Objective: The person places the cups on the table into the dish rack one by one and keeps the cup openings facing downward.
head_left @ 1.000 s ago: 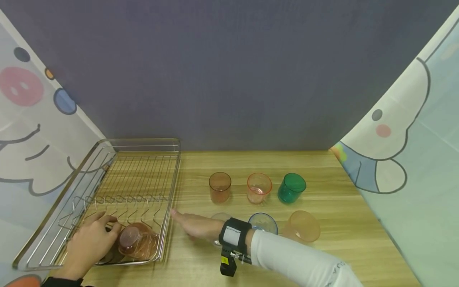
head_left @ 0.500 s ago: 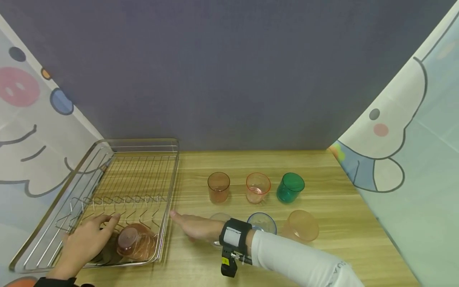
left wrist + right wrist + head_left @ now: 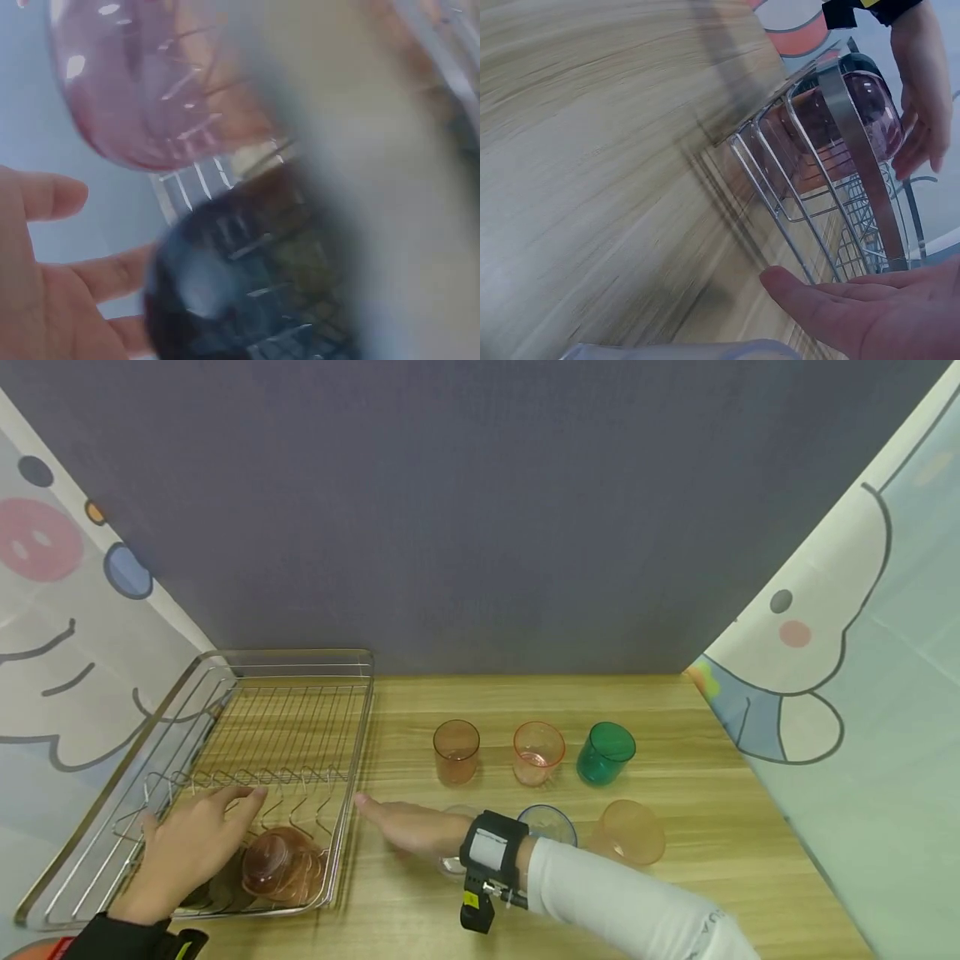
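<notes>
Left hand [image 3: 191, 847] has lifted off the upturned cup since a second ago, fingers now straighter and reaching up-frame over the wire hooks; right hand [image 3: 408, 829] hasn't shifted. Left fingers apart and relaxed, gripping nothing. Right hand flat, fingers together, palm down on the wood just right of the rack edge.

Pink translucent plastic cup [image 3: 279, 864] sits lower left in the head view, mouth down, base up, long axis roughly vertical, inside the rectangular stainless wire dish rack [image 3: 300, 710]. In the left wrist view a darker cup seems to sit beside it, but that view is too blurred to be sure.

Light wood-grain tabletop [image 3: 712, 793], smooth. Centre frame: a row of brown, pink and green translucent tumblers [image 3: 606, 752], upright. Matte grey-purple backdrop, cartoon-print curtains [image 3: 862, 652] at both sides.
</notes>
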{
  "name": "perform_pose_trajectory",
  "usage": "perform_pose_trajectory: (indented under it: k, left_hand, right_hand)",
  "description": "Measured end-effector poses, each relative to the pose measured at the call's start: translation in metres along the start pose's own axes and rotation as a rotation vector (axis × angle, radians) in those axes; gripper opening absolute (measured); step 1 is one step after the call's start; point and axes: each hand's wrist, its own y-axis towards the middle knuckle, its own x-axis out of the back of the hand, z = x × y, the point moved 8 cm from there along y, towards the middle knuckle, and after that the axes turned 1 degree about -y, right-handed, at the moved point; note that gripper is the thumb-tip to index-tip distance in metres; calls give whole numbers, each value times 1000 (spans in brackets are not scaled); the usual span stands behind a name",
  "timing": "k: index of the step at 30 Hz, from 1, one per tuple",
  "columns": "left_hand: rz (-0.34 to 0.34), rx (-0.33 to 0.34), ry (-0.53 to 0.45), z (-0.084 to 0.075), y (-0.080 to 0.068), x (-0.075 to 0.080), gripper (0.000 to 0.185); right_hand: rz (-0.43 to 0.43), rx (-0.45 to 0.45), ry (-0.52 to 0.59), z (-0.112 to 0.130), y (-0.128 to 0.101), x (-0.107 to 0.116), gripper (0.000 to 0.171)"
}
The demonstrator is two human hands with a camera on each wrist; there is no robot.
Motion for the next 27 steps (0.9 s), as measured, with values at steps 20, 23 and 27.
perform_pose_trajectory:
  k: [20, 23, 27]
  left_hand:
    - [45, -155, -96, -59, 30, 23, 71]
    - [45, -178, -122, -67, 35, 30, 73]
    - [70, -192, -137, -77, 49, 34, 74]
  right_hand:
    - [-129, 106, 246, 9, -2, 43, 75]
    - [-161, 149, 309, 12, -3, 56, 73]
    - [-196, 178, 359, 12, -7, 73, 72]
